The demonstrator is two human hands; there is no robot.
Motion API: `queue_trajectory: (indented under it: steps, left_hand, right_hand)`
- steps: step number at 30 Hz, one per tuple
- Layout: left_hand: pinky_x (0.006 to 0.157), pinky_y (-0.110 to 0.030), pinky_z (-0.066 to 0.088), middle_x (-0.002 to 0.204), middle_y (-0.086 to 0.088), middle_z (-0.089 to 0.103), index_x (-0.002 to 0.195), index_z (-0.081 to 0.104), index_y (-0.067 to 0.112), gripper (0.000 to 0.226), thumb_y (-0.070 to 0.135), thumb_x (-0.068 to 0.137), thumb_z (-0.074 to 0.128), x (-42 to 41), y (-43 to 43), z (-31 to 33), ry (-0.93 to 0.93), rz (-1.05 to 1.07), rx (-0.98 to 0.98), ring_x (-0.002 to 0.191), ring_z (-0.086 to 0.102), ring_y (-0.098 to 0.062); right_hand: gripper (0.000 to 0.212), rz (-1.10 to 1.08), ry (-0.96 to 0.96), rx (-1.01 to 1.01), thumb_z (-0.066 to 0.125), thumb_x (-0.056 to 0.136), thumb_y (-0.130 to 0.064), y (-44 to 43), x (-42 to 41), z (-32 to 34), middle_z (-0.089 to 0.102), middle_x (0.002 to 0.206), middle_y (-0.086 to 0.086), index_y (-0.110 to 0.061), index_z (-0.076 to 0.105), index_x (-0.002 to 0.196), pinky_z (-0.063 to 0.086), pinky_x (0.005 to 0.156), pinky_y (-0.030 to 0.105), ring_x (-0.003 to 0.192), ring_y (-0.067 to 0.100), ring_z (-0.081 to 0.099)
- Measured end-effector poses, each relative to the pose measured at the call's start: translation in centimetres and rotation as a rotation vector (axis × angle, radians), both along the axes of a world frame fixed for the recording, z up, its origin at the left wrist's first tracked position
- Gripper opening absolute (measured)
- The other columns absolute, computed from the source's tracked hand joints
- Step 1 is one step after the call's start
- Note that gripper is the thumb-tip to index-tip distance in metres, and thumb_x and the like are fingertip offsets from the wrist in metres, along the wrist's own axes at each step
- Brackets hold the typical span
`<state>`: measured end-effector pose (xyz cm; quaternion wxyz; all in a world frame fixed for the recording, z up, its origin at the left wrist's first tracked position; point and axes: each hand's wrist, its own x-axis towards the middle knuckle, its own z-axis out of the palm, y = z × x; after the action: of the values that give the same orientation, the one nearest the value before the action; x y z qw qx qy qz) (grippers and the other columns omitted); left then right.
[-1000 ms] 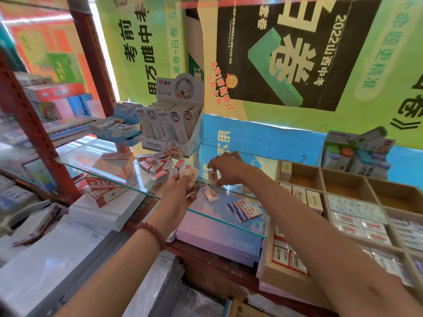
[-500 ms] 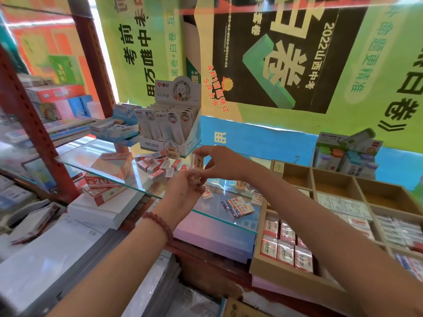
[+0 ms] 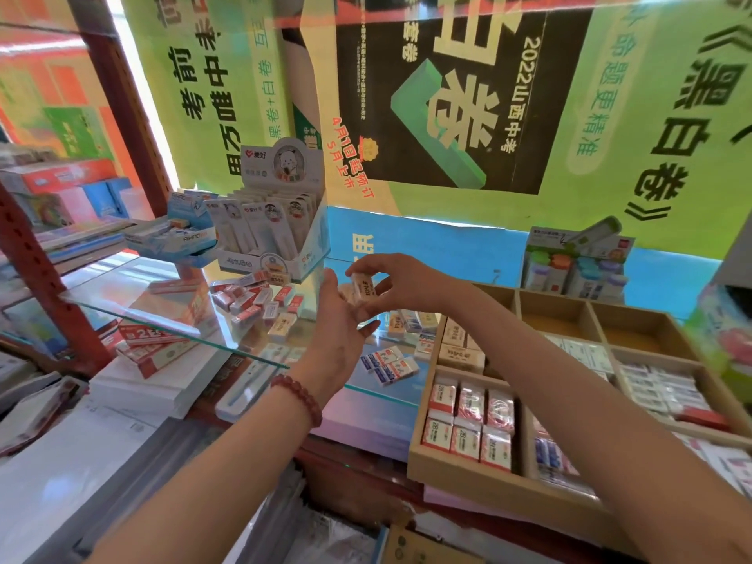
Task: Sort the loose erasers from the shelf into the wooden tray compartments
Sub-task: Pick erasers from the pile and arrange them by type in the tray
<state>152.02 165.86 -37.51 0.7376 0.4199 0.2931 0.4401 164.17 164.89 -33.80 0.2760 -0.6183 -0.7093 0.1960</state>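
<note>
Thumb and fingertips of the right hand (image 3: 401, 284) pinch a cream eraser (image 3: 363, 287) by its edges, holding it upright in the air above the glass shelf (image 3: 162, 315), just in front of the left hand (image 3: 337, 335). The left hand stands with its palm turned toward the eraser, fingers straight and pointing up, thumb spread below. A second cream block shows between palm and eraser, but whether the hand holds it cannot be told. A red bead bracelet (image 3: 299, 394) circles the left wrist. On the shelf behind the hands lies a heap of red-and-white erasers (image 3: 252, 299), with a few cream ones (image 3: 280, 325) at its near edge. More loose erasers (image 3: 411, 321), cream and blue-printed, lie near the tray, and a blue-and-white cluster (image 3: 390, 366) sits near the shelf's front edge. The wooden tray (image 3: 468, 486) stands to the right of the hands, partly under the right forearm. Its nearest left compartment holds rows of red-and-white packs (image 3: 468, 421), the one behind it holds cream blocks (image 3: 460, 346), and compartments further right hold white packs (image 3: 659, 384). A white display box (image 3: 276, 234) of carded items stands at the back of the shelf, beside a blue carton (image 3: 179, 236), below a green and black poster (image 3: 447, 95).
</note>
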Motion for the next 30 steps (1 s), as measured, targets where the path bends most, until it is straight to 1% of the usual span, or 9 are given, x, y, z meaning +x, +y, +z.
queue_trajectory:
  steps: [6,16,19,21,23,24,26,27,30]
  left_hand:
    - [0.090,-0.033,0.045,0.089,-0.007,0.066,0.117,0.055,0.009,0.055,0.048,0.100,0.021,1.1,-0.5,-0.1,0.025,-0.039,0.037,0.087,0.062,-0.016]
    - [0.100,-0.032,0.042,0.105,-0.013,0.067,0.122,0.055,0.002,0.070,0.056,0.096,0.018,2.5,-1.2,0.8,0.066,-0.185,0.103,0.102,0.062,-0.023]
    - [0.092,-0.031,0.043,0.091,-0.012,0.068,0.115,0.056,0.002,0.068,0.056,0.096,0.019,3.5,-1.4,1.2,0.023,-0.227,0.114,0.085,0.064,-0.019]
    - [0.090,-0.032,0.041,0.090,-0.008,0.070,0.117,0.054,0.008,0.064,0.056,0.096,0.017,4.4,-1.7,1.4,0.040,-0.235,0.127,0.080,0.065,-0.013]
    - [0.101,-0.033,0.034,0.122,-0.009,0.060,0.130,0.044,0.015,0.057,0.051,0.098,0.014,5.4,-2.0,1.2,0.138,-0.159,0.181,0.112,0.057,-0.017]
    - [0.100,-0.032,0.033,0.125,-0.007,0.054,0.123,0.045,0.023,0.045,0.047,0.100,0.015,5.7,-2.1,0.8,0.249,-0.105,0.270,0.118,0.050,-0.017]
    - [0.088,-0.029,0.030,0.112,-0.002,0.046,0.095,0.044,0.030,0.027,0.038,0.102,0.020,5.8,-2.7,-0.4,0.486,-0.065,0.489,0.104,0.047,-0.012]
    - [0.087,-0.030,0.031,0.110,-0.003,0.045,0.096,0.045,0.025,0.025,0.036,0.102,0.023,5.8,-3.0,-1.2,0.576,-0.079,0.570,0.100,0.046,-0.012]
    - [0.107,-0.040,0.028,0.136,-0.012,0.044,0.133,0.038,0.007,0.045,0.036,0.100,0.031,5.7,-3.6,-3.0,0.825,-0.090,0.759,0.128,0.038,-0.026]
  right_hand:
    - [0.049,-0.043,0.044,0.082,0.076,0.076,-0.011,-0.9,1.5,-0.3,0.058,0.114,-0.002,-0.012,0.058,0.122,0.047,0.087,0.020,0.099,0.009,0.056]
    - [0.051,-0.041,-0.079,0.118,0.076,0.073,-0.010,-3.2,4.3,0.9,0.056,0.110,-0.012,-0.020,0.060,0.120,0.047,0.074,0.010,0.082,0.003,0.057]
    - [0.050,-0.097,-0.157,0.120,0.078,0.072,-0.015,-3.9,5.4,1.7,0.063,0.108,-0.006,-0.021,0.063,0.119,0.049,0.079,0.021,0.084,0.010,0.060]
    - [0.048,-0.124,-0.156,0.112,0.078,0.072,-0.014,-4.5,6.4,2.5,0.065,0.099,-0.007,-0.020,0.066,0.118,0.048,0.075,0.018,0.078,0.005,0.059]
    - [0.043,-0.169,-0.164,0.091,0.078,0.073,-0.016,-5.1,7.6,3.0,0.064,0.093,-0.012,-0.018,0.068,0.115,0.044,0.072,0.013,0.074,0.000,0.057]
    - [0.038,-0.199,-0.182,0.070,0.078,0.073,-0.018,-5.4,8.3,3.1,0.066,0.095,-0.011,-0.015,0.070,0.110,0.044,0.075,0.015,0.076,0.000,0.057]
    - [0.028,-0.269,-0.244,-0.001,0.075,0.075,-0.021,-6.0,9.8,2.8,0.069,0.098,-0.002,-0.009,0.072,0.100,0.047,0.082,0.026,0.085,0.008,0.060]
    - [0.022,-0.300,-0.287,-0.048,0.073,0.076,-0.021,-6.2,10.5,2.4,0.069,0.098,0.003,-0.008,0.071,0.093,0.047,0.083,0.032,0.088,0.014,0.061]
    - [0.020,-0.358,-0.358,-0.163,0.076,0.074,-0.022,-6.0,12.0,0.5,0.066,0.088,0.010,-0.006,0.064,0.074,0.043,0.069,0.032,0.079,0.020,0.057]
